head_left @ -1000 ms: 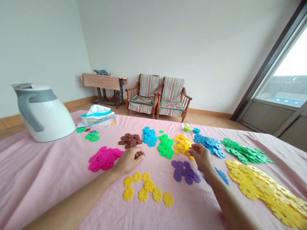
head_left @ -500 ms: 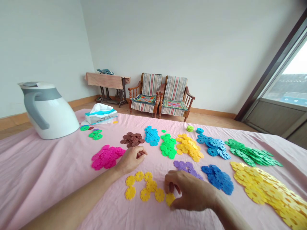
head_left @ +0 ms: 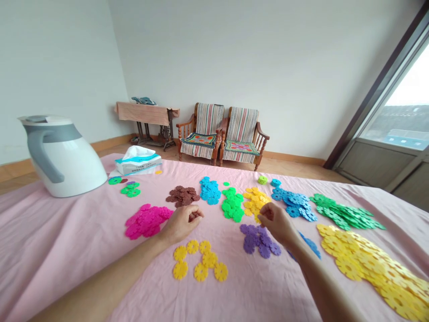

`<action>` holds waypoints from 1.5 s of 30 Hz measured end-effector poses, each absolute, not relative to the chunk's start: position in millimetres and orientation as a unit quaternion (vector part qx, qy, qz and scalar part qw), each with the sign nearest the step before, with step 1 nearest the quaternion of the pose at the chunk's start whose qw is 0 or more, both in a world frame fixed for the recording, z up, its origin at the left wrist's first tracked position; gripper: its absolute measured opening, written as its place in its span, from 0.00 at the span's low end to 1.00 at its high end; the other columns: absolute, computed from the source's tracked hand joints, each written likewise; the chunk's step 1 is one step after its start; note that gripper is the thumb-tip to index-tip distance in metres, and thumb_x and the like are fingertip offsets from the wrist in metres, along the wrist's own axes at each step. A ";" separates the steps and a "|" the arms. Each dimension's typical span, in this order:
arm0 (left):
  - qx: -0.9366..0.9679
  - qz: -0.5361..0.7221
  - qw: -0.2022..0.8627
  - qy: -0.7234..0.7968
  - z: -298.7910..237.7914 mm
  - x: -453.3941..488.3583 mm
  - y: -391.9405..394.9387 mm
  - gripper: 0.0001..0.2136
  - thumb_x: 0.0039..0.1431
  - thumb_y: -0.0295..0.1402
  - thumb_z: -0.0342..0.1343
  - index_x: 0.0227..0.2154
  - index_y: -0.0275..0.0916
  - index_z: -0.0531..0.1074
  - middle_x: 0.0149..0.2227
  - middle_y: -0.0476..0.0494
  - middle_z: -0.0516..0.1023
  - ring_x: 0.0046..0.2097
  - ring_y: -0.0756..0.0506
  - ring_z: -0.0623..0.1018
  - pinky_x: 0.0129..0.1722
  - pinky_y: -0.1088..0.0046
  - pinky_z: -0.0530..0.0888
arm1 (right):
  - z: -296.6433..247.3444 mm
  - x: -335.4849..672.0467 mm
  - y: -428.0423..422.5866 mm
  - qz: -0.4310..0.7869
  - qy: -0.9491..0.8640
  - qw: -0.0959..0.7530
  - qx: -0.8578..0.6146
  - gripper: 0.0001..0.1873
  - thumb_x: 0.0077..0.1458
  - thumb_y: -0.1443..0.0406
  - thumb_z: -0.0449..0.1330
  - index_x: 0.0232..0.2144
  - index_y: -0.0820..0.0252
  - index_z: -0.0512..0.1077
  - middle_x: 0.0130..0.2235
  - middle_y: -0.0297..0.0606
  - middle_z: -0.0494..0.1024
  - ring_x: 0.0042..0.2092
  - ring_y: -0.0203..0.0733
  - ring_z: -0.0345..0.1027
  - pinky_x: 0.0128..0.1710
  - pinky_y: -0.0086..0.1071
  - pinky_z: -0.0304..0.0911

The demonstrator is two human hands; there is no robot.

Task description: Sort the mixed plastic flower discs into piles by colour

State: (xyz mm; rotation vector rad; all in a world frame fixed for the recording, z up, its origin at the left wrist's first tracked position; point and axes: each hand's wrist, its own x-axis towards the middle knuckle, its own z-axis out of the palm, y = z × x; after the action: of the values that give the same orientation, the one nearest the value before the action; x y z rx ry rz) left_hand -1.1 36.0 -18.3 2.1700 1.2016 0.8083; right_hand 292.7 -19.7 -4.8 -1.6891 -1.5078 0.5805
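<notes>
Just beside the right hand lie yellow plastic discs.

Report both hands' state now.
Left hand: closed, fingers curled; cannot tell if it holds anything.
Right hand: closed in a pinch beside the yellow plastic discs; cannot tell if it holds one.

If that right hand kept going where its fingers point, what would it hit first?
Probably the pile of yellow plastic discs ahead of the right hand; depth is unclear, so it may already touch them.
</notes>
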 end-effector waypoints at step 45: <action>0.802 0.308 0.265 0.439 -19.7 -0.9 35.2 0.08 0.50 0.28 0.50 0.29 0.34 0.74 0.24 0.48 0.73 0.27 0.49 0.71 0.26 0.77 0.64 | -1.4 284.8 -19.9 0.112 -0.556 0.447 -0.692 0.08 0.50 0.61 0.54 0.28 0.60 0.67 0.26 0.35 0.73 0.25 0.37 0.68 0.25 0.29 0.59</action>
State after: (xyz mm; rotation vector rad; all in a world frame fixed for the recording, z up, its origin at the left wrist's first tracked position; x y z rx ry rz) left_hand -0.9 35.2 -19.7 2.1655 1.1846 0.8316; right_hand 284.8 -19.9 -1.4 -1.7126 -1.3768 0.2765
